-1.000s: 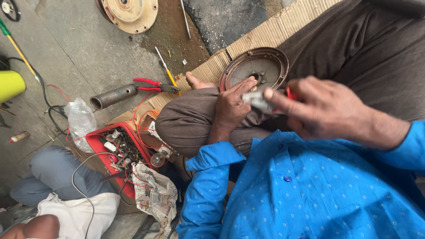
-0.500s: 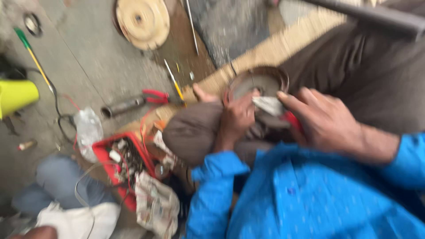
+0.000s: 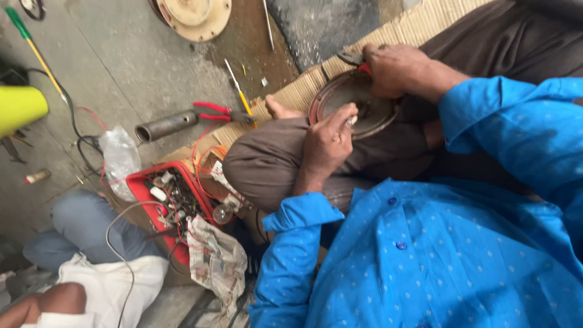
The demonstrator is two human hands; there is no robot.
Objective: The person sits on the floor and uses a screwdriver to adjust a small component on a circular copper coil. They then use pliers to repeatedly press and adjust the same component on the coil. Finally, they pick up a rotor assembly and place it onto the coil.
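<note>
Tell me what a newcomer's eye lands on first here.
First, the round brown metal cover resting on the person's lap, upper centre: the left hand grips its near rim while the right hand works red-handled pliers at its far rim. Next, the red tray of small parts on the floor, lower left.

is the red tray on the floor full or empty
Full: the red rectangular plastic tray is crowded with small dark metal parts and wires, with hardly any bare bottom showing.
</note>
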